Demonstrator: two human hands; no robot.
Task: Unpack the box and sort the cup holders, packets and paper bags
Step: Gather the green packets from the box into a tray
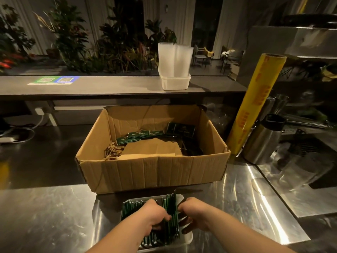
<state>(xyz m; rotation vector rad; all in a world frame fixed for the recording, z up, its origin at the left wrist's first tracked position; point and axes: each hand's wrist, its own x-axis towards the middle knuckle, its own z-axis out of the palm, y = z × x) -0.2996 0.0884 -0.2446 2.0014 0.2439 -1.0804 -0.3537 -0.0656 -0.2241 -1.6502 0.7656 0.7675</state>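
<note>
- A dim room: a brushed steel bench (54, 207) with bright glare streaks. A grey ledge and leafy plants (73, 39) lie behind the cardboard box (153, 172).
- The cardboard box is open-topped, corrugated and creased, and sits mid-bench.
- Inside the box, flat brown paper bags (151, 148) lie stacked, their twisted cord handles bunched towards its left wall.
- Loose packets (140, 135), flat, dark green and rectangular, lie on and behind the bags.
- Just in front of the box stands a shallow white plastic tray (187, 238), with upright packets (171, 216) filed on edge in a dense row.
- The left hand (155, 214) is in the tray, fingers curled down among the upright packets. Its grip seems closed on a bunch of them, though the fingertips are hidden.
- The right hand (195, 210) is beside it at the row's right end, its grip curled around the outermost upright packets.
- Right of the box, a yellow film roll (255, 106) leans tilted, touching the box's corner, with a steel jug (262, 141) just beyond.
- Behind the box, on the ledge, a white tub (175, 83) holds tall translucent ribbed cup holders (175, 59).
</note>
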